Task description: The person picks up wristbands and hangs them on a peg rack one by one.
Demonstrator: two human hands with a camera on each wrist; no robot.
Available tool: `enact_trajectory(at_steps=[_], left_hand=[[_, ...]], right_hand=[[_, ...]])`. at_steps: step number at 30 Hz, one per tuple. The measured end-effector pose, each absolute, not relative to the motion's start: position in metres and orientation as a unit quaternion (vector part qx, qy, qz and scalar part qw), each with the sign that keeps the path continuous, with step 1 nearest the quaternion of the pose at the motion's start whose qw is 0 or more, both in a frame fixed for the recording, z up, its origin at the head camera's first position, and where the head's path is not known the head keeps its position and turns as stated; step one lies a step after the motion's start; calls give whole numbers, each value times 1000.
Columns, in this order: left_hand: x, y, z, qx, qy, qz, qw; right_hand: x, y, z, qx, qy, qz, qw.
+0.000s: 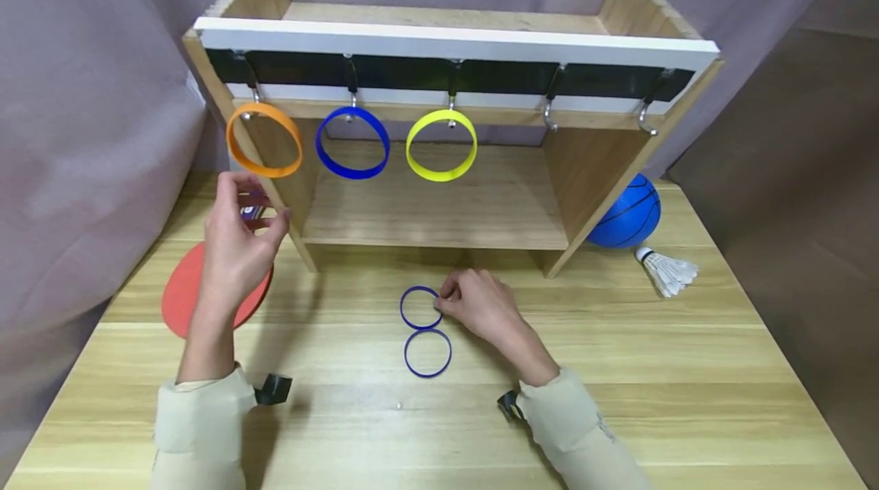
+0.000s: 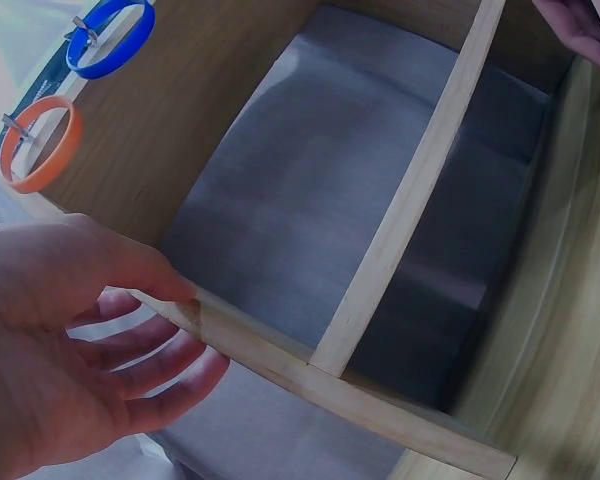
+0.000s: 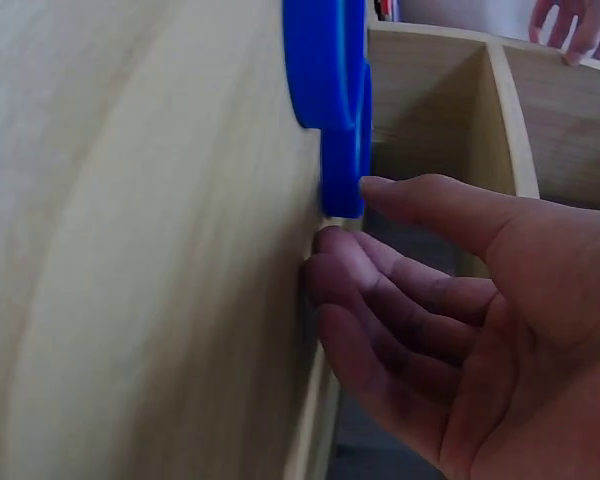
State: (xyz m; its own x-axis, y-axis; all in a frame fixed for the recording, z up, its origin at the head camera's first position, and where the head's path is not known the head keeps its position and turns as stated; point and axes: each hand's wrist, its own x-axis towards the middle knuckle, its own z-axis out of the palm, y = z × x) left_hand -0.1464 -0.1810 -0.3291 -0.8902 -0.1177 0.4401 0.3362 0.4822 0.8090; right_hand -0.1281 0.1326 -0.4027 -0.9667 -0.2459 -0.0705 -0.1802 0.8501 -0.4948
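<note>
Tabletop, two blue rings, right hand at one, fingers parted, left hand gripping shelf, three hung rings

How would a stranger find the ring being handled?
Find the wooden shelf. On the table in front lie two blue rings; yours is the far ring, nearer the shelf. Unlike the near ring, it has the right hand at its edge.

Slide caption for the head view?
Right hand at the farther of two blue wristbands on a table, left hand at a wooden shelf; orange, blue and yellow wristbands hang from hooks.
</note>
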Motion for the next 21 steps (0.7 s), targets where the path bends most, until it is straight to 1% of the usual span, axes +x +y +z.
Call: enact_trajectory(at_steps=[9,13,21], left_hand=[[-145,-181,-328,-74,-827,-510,225],[-145,-181,-328,-78,-828,-506,229],[-145,-181,-329,-70,-831,-503,228]], right_hand=[[-132,134,-406,-107,953,-281,44],[-135,136,-404,-95,940,-326,32],[-135,136,-400,-88,902,-421,51]])
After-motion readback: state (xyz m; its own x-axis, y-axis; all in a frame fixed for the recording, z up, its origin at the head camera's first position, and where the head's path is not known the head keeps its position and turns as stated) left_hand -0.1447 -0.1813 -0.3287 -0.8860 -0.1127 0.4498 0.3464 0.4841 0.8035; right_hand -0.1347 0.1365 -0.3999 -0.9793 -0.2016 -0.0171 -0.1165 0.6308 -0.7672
